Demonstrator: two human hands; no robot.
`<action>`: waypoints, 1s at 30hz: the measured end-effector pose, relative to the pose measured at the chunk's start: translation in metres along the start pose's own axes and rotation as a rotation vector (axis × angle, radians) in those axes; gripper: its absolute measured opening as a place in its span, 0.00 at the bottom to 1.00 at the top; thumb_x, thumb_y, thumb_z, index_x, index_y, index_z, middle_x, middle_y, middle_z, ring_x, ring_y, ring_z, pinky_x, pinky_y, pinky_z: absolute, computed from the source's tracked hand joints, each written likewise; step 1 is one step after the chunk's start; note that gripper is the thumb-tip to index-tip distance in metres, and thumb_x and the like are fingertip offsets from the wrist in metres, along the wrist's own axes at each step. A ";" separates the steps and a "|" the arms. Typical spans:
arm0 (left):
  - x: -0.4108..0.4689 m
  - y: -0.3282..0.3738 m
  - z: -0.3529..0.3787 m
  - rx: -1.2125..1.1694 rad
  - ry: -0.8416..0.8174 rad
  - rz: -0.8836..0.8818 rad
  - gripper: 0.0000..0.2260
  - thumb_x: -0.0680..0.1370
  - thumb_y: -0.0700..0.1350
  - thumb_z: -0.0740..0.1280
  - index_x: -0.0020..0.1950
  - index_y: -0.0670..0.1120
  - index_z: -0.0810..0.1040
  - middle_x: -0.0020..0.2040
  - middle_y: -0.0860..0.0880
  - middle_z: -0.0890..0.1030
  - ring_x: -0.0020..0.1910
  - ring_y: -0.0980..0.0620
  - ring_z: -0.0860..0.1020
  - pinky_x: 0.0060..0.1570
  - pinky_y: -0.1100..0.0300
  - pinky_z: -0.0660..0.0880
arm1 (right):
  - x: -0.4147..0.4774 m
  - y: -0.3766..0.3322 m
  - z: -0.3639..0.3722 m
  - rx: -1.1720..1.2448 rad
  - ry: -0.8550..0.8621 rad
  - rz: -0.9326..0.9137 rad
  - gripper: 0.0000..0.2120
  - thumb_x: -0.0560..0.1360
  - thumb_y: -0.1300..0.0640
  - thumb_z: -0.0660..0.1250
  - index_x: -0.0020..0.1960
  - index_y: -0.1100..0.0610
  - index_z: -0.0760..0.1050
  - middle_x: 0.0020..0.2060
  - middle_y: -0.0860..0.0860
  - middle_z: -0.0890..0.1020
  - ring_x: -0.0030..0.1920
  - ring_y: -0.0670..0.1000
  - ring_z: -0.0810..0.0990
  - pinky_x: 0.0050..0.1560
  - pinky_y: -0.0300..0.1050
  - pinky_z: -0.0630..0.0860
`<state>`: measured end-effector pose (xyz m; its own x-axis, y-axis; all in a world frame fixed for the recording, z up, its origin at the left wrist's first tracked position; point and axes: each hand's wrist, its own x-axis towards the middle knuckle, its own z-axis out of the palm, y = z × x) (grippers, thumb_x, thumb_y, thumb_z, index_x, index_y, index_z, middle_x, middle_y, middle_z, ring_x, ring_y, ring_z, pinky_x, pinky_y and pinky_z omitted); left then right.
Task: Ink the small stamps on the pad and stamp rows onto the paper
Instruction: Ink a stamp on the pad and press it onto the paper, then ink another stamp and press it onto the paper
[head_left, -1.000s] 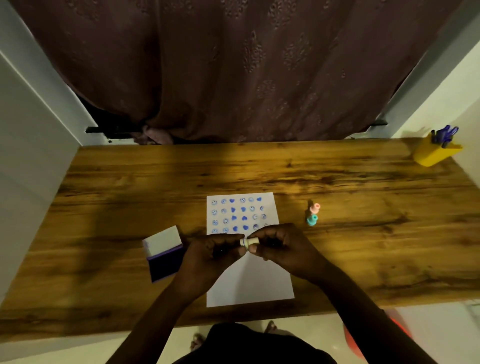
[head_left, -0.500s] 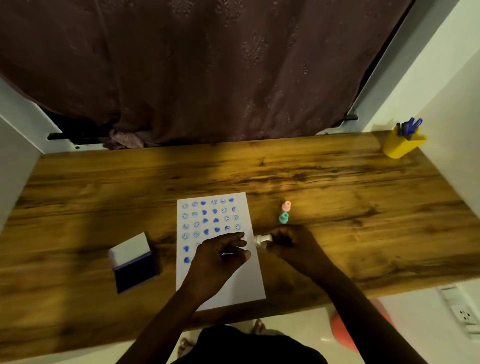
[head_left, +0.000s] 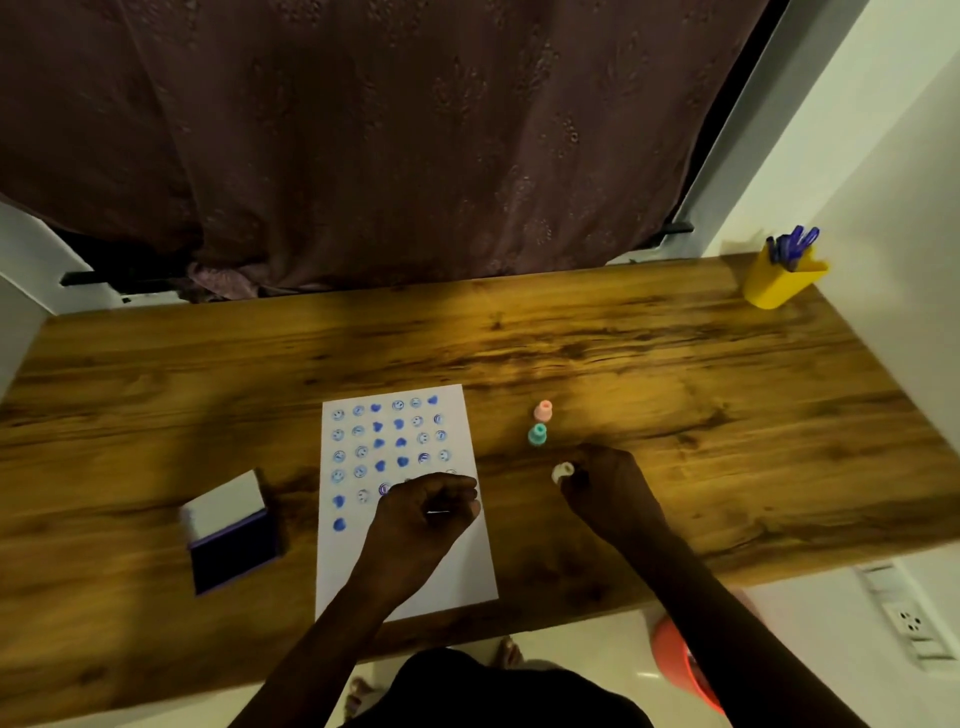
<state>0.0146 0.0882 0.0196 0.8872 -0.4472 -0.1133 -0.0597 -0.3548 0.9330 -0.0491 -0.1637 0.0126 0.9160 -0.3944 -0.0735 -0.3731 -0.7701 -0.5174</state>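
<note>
A white paper (head_left: 441, 577) lies on the wooden desk (head_left: 675, 395), its upper part filled with rows of blue smiley and heart prints. My left hand (head_left: 423, 519) rests on the paper's middle with fingers curled; whether it holds anything is hidden. My right hand (head_left: 605, 486) is right of the paper, pinching a small pale stamp (head_left: 562, 472) just above the desk. A pink stamp (head_left: 543, 410) and a teal stamp (head_left: 537, 434) stand upright just beyond it. The open ink pad (head_left: 234, 556), dark blue with a white lid, sits left of the paper.
A yellow pen holder (head_left: 779, 283) with blue pens stands at the desk's far right corner. A dark curtain (head_left: 415, 145) hangs behind the desk and white walls flank both sides. An orange object (head_left: 675, 665) lies on the floor below the near edge.
My hands have separated. The right hand carried the pale stamp to the right, off the paper, toward the pink and teal stamps. The left hand stayed on the paper. The camera view shifted.
</note>
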 end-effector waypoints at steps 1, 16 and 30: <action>0.000 0.001 0.001 0.009 -0.004 0.001 0.13 0.74 0.45 0.77 0.48 0.65 0.82 0.49 0.69 0.84 0.51 0.66 0.84 0.45 0.77 0.76 | 0.000 0.001 0.001 -0.004 -0.007 0.009 0.06 0.75 0.56 0.70 0.45 0.56 0.84 0.45 0.55 0.87 0.48 0.58 0.85 0.48 0.48 0.79; 0.005 0.004 0.005 0.063 0.032 -0.034 0.12 0.74 0.47 0.77 0.48 0.64 0.82 0.48 0.70 0.84 0.50 0.67 0.83 0.43 0.75 0.76 | 0.018 0.005 -0.007 -0.098 0.018 -0.102 0.17 0.67 0.47 0.77 0.50 0.57 0.82 0.43 0.56 0.84 0.45 0.58 0.84 0.43 0.49 0.81; 0.004 0.004 -0.011 0.095 0.082 -0.049 0.12 0.74 0.47 0.77 0.48 0.66 0.81 0.47 0.66 0.84 0.50 0.72 0.81 0.42 0.79 0.74 | 0.061 -0.035 0.008 -0.328 -0.084 -0.067 0.18 0.78 0.44 0.66 0.62 0.54 0.77 0.58 0.54 0.82 0.58 0.55 0.81 0.55 0.47 0.78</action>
<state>0.0226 0.0937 0.0266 0.9243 -0.3603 -0.1257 -0.0553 -0.4525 0.8900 0.0204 -0.1570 0.0194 0.9438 -0.3055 -0.1257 -0.3270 -0.9184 -0.2226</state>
